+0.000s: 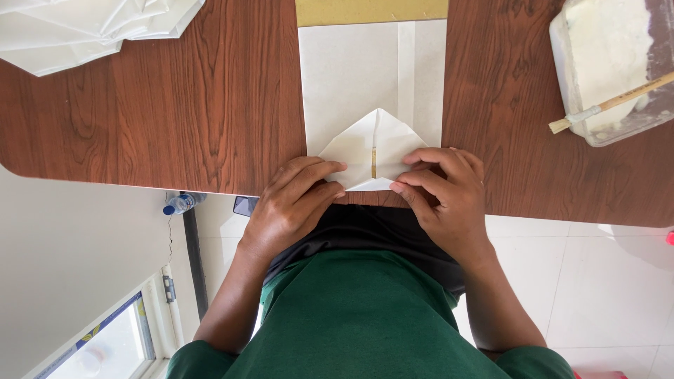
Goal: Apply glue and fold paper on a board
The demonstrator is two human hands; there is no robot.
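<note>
A long white paper sheet [351, 77] lies on the brown wooden table [210, 105] and runs away from me, with a yellow-gold band [371, 11] at its far end. Its near end is folded into a triangle [368, 144] with a narrow slit down the middle. My left hand [295, 203] presses and pinches the triangle's left corner at the table's near edge. My right hand [446, 193] holds down the right corner, fingers curled over the fold. Both hands hide the paper's lowest edge.
A pile of folded white paper pieces [84, 28] sits at the far left. A clear plastic tub of white paste [611, 63] with a wooden-handled brush [607, 104] stands at the far right. Below the table edge, a water bottle [181, 203] lies on the tiled floor.
</note>
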